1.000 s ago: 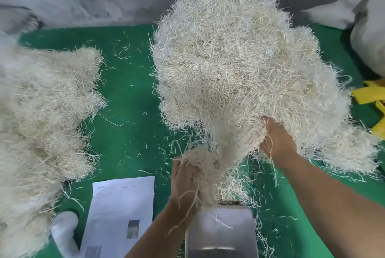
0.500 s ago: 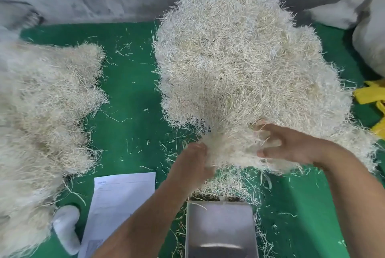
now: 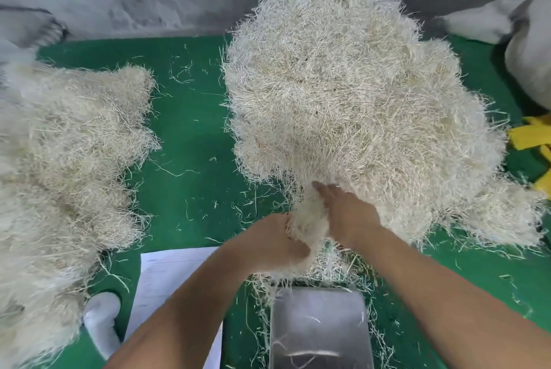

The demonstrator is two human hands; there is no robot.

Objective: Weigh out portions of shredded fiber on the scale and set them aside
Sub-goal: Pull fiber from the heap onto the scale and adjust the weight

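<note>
Both hands closed inward since 0.5 s ago: left hand (image 3: 275,245) and right hand (image 3: 347,213) fingers curl around fiber tuft (image 3: 308,219), separating a portion from main pile (image 3: 351,106) for scale pan (image 3: 320,327).

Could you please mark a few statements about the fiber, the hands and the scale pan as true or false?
1. The left hand grips a tuft of fiber. True.
2. The scale pan is heaped full of fiber. False: only a few stray strands lie on it.
3. The big pile lies on a red mat. False: the mat is green.
4. A sheet of paper lies left of the pan. True.
5. The right hand rests on the paper. False: it is at the near edge of the big pile, against the tuft.
6. A second pile lies at the left. True.
</note>
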